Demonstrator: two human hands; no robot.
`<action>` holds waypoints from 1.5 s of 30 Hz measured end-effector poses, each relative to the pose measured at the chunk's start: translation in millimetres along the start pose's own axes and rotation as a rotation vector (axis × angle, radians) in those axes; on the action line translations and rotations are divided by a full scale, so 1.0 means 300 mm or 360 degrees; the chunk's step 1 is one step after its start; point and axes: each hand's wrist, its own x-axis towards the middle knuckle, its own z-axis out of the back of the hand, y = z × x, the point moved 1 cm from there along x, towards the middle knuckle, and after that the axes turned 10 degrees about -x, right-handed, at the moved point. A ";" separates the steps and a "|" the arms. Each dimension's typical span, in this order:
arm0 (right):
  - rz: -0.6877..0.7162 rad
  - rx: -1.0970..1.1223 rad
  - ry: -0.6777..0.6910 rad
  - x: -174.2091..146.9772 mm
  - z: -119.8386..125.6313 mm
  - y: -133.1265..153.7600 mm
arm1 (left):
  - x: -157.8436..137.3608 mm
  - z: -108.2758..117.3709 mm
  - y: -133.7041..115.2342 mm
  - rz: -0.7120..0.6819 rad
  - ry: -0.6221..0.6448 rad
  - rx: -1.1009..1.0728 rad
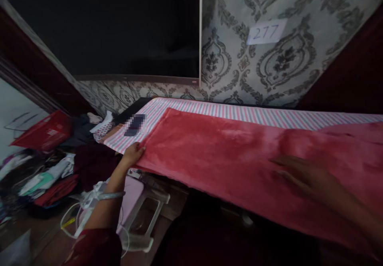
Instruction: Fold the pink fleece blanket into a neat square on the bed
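A red plush blanket [206,150] lies spread along a striped pink, grey and white cloth [245,114]. My left hand [133,154] is at the blanket's near left corner, its thumb and fingers closed on the edge. Farther right, my right hand [305,174] is laid out over the blanket with the fingers stretched and nothing in them; it is slightly blurred, and whether the palm presses on the fabric I cannot tell. A pixelated dark phone-like object [135,124] rests on the striped cloth beyond my left hand.
A large dark television [119,26] is behind the striped cloth, by patterned wallpaper bearing a paper marked 277 [267,32]. On the left are piled clothes [50,178] and a red basket [44,132]. A pink and white stool [131,196] stands below my left arm.
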 end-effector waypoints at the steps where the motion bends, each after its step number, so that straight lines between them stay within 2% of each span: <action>1: 0.0104 0.0068 0.0005 0.088 -0.028 0.026 | -0.006 -0.001 0.006 -0.0008 -0.0007 -0.0026; 3: 0.0316 0.0232 0.0063 0.272 -0.095 0.091 | -0.017 -0.004 0.021 -0.0023 -0.0016 -0.0082; 6: 0.0415 0.0356 0.0178 0.547 -0.214 0.209 | -0.031 -0.015 0.049 -0.0066 -0.0036 -0.0169; 11: 0.0261 0.0320 0.0322 0.920 -0.429 0.423 | -0.045 -0.040 0.097 -0.0136 -0.0057 -0.0257; 16: 0.0173 0.0212 0.0470 1.152 -0.604 0.591 | -0.066 -0.053 0.111 -0.0182 0.0008 -0.0365; 21: 0.0202 0.0151 0.0582 1.248 -0.715 0.695 | -0.088 -0.065 0.116 -0.0234 0.0019 -0.0416; 24: 0.0280 0.0128 0.0545 1.268 -0.740 0.736 | -0.096 -0.072 0.111 -0.0311 -0.0053 -0.0385; 28: 0.0298 0.0077 0.0296 1.363 -0.678 0.767 | -0.073 -0.041 0.058 -0.0450 -0.0189 -0.0356; 31: 0.0334 0.0057 -0.0015 1.493 -0.591 0.802 | -0.011 0.024 0.001 -0.0515 -0.0394 -0.0333; 33: 0.0351 0.0011 -0.0131 1.563 -0.564 0.836 | 0.044 0.068 -0.028 -0.0479 -0.0456 -0.0269; 36: 0.0325 -0.0139 0.0068 1.588 -0.613 0.872 | 0.114 0.105 -0.048 -0.0286 -0.0331 -0.0082; 38: 0.0331 -0.0200 0.0233 1.557 -0.687 0.873 | 0.141 0.104 -0.048 -0.0134 -0.0200 0.0053; 41: 0.0379 -0.0188 0.0347 1.501 -0.785 0.847 | 0.152 0.080 -0.038 0.0037 -0.0046 0.0236; 43: 0.0410 -0.0159 0.0377 1.483 -0.807 0.827 | 0.148 0.067 -0.027 0.0094 0.0010 0.0335; 45: 0.0427 -0.0137 0.0386 1.476 -0.793 0.814 | 0.141 0.064 -0.017 0.0125 0.0031 0.0412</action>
